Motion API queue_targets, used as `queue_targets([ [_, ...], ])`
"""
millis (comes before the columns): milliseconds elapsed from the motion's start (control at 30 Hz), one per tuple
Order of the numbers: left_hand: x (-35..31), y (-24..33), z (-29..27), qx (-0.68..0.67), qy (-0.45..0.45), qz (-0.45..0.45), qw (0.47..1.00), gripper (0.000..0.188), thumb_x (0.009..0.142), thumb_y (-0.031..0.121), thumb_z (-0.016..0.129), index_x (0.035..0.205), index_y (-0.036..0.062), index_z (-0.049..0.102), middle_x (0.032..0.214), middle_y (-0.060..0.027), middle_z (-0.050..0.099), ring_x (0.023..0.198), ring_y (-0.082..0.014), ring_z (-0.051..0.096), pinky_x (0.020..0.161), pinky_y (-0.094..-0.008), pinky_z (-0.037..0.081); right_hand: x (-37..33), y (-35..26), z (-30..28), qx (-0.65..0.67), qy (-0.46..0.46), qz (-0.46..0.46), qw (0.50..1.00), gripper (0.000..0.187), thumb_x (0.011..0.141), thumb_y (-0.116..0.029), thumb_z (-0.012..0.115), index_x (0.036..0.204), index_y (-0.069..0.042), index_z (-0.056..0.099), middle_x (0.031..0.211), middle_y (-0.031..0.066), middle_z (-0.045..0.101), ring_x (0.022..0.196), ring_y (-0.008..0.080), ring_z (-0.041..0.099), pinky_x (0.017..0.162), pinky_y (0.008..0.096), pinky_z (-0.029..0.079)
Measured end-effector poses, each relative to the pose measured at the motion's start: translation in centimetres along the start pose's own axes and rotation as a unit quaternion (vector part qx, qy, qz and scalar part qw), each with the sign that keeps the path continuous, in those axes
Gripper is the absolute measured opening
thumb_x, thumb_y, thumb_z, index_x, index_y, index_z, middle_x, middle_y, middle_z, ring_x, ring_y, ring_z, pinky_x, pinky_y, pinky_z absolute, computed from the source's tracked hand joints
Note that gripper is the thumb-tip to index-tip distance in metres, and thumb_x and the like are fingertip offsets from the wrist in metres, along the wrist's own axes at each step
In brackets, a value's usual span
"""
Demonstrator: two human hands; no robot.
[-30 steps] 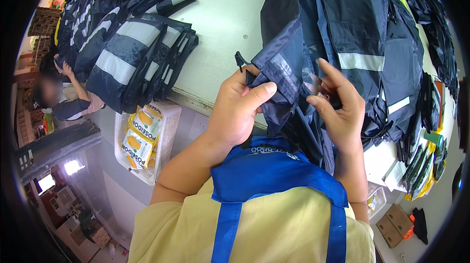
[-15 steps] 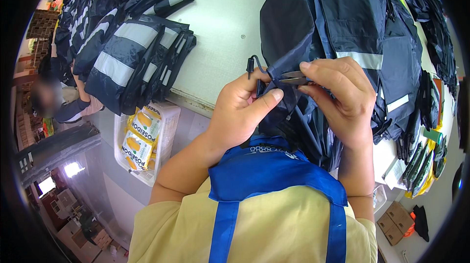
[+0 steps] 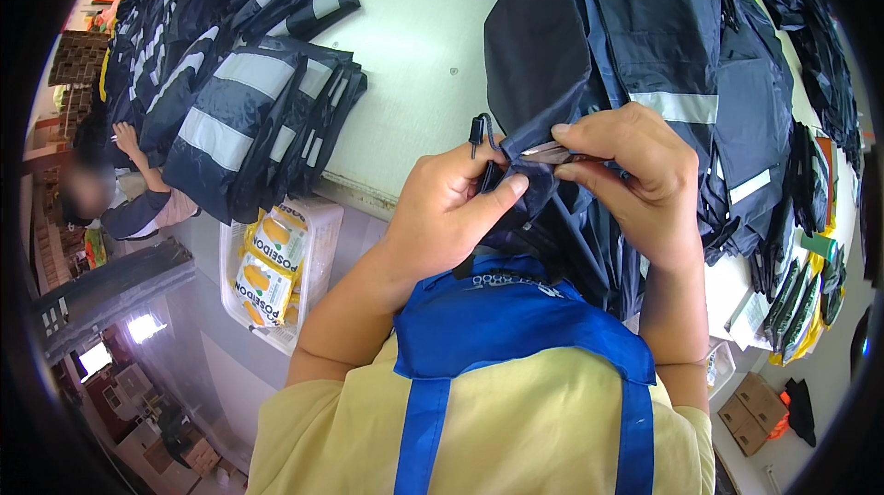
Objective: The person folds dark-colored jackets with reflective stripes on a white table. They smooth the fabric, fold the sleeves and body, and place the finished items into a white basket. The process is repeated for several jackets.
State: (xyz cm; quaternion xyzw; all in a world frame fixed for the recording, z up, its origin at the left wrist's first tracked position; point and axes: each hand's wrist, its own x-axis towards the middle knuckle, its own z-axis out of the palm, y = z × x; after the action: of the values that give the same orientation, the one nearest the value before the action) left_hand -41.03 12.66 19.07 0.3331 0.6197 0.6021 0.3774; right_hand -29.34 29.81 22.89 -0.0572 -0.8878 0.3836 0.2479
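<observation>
My left hand (image 3: 453, 205) pinches the edge of a dark navy rain jacket (image 3: 543, 48) between thumb and fingers. A black cord with a cord lock (image 3: 476, 129) sticks up beside its forefinger. My right hand (image 3: 640, 177) is closed around small metal thread snips (image 3: 545, 153), their blades pointing left at the pinched fabric edge, close to my left thumb. The handles are mostly hidden within the right fingers. The jacket's dark cloth hangs down in front of my blue apron (image 3: 525, 325).
Folded dark garments with grey reflective bands (image 3: 221, 131) are piled on the pale table (image 3: 410, 62) at left. A white plastic basket (image 3: 318, 260) holds yellow packets. More dark garments (image 3: 755, 108) lie at right. Cardboard boxes (image 3: 750, 412) stand lower right. Another person (image 3: 138, 205) is at far left.
The blades have moved slightly left, closer to the fabric edge, and look less spread. My left hand keeps its pinch. At far left, the other person's hand has come up beside the garment pile.
</observation>
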Motion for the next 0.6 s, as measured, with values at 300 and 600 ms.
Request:
queue_targets([
  [300,-0.2,0.7,0.5,-0.116,0.011,-0.041,0.992,0.009,0.089,0.007,0.061,0.096,0.0007,0.062,0.076,0.0041,0.056,0.065,-0.0008,0.043,0.056,-0.0176,0.035,-1.5,0.3,0.9,0.119,0.065,0.083,0.987,0.03,0.064,0.0,0.078,0.092,-0.004,0.07,0.085,0.0061,0.068,0.074,0.0193,0.063,0.065,0.0277,0.05],
  [600,-0.2,0.2,0.2,-0.023,-0.005,-0.012,1.0,0.007,0.088,0.006,0.062,0.094,0.002,0.062,0.068,0.003,0.054,0.059,-0.0022,0.04,0.052,-0.0205,0.033,-0.6,-0.5,-0.3,-0.031,0.016,-0.01,0.999,0.03,0.063,-0.004,0.076,0.093,-0.004,0.069,0.081,0.0081,0.067,0.073,0.0243,0.062,0.068,0.0328,0.047],
])
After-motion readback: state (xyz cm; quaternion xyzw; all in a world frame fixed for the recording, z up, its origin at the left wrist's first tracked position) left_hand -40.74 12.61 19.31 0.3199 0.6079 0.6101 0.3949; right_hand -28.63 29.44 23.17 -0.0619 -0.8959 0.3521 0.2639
